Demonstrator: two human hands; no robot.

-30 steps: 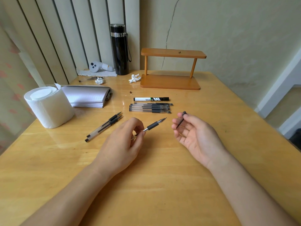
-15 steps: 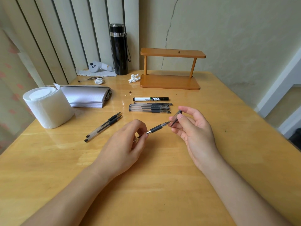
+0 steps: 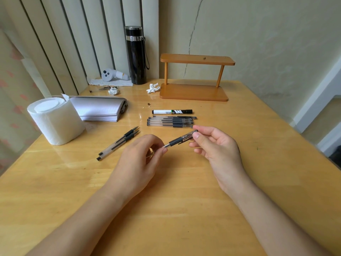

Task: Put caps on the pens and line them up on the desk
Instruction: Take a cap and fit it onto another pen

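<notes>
My left hand (image 3: 140, 159) pinches the barrel of a clear gel pen (image 3: 175, 140) with a black grip. My right hand (image 3: 215, 146) holds a clear cap (image 3: 190, 135) that now sits over the pen's tip. Beyond the hands, three capped clear pens (image 3: 170, 121) lie side by side in a row, with a capped black-and-white marker (image 3: 172, 111) just behind them. Two uncapped clear pens (image 3: 118, 143) lie diagonally to the left on the wooden desk (image 3: 175, 209).
A white paper roll (image 3: 55, 121) and an open notebook (image 3: 99, 109) sit at the left. A wooden shelf stand (image 3: 193, 78), a black flask (image 3: 135, 55), crumpled tissues (image 3: 153, 88) and a small white device (image 3: 110, 75) stand at the back.
My right hand brought the cap from beside the pen onto its tip and slid it over. My left hand kept holding the barrel, nearly still.
</notes>
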